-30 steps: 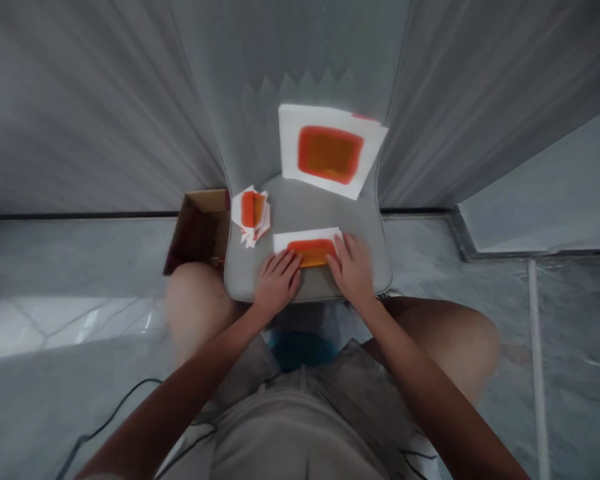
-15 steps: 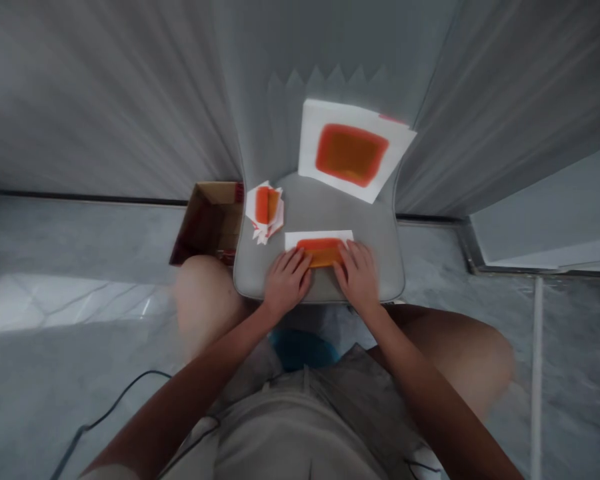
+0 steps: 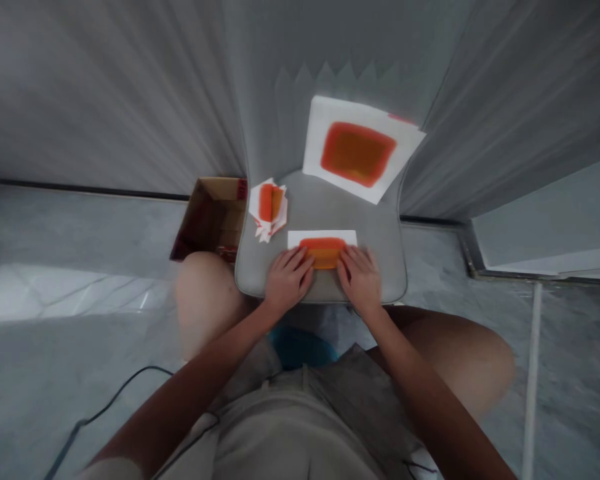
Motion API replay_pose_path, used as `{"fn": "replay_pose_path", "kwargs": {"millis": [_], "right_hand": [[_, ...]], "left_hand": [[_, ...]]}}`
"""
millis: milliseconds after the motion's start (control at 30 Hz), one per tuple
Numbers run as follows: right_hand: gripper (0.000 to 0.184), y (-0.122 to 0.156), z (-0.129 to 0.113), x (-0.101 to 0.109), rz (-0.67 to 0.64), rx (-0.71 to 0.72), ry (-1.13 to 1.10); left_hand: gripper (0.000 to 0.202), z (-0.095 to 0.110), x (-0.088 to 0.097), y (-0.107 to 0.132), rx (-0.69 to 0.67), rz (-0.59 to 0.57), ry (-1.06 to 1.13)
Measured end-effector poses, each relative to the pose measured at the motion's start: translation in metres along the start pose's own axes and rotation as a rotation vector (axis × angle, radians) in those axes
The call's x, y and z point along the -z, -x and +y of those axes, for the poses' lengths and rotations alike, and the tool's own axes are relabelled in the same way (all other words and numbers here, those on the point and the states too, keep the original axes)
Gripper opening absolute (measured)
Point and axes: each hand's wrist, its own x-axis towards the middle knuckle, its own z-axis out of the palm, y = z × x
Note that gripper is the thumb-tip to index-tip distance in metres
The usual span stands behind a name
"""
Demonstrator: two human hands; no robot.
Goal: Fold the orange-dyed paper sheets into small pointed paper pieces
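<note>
Left grip and right grip are spread flat, no pinch, fingertips pressing either end of the orange patch on the folded white paper, which lies at my 12 between them on the grey chair seat. Larger orange-patched sheet at 1, folded paper stack at 11, cardboard box at 10.

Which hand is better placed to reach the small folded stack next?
Left, probably: the left hand rests on the folded sheet nearer the stack; the right hand sits farther off.
</note>
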Motion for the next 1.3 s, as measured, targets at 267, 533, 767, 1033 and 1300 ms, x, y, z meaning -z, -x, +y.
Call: {"fn": "replay_pose_path", "kwargs": {"millis": [267,533,767,1033,1300], "right_hand": [[0.036,0.002,-0.001,-0.001,0.030,-0.011,0.025],[0.036,0.003,0.003,-0.009,0.082,0.012,0.057],[0.038,0.005,0.008,-0.011,0.081,0.062,0.051],[0.040,0.006,0.010,-0.014,0.087,0.069,0.021],[0.041,0.008,0.009,-0.015,0.086,0.069,0.031]], "left_hand": [[0.035,0.001,-0.001,-0.004,0.050,0.013,-0.009],[0.042,0.003,-0.003,-0.003,0.041,0.016,-0.036],[0.045,0.004,-0.006,0.000,0.038,0.009,-0.088],[0.045,0.006,-0.005,0.002,0.042,0.023,-0.113],[0.045,0.006,-0.003,0.003,0.040,0.034,-0.119]]}}
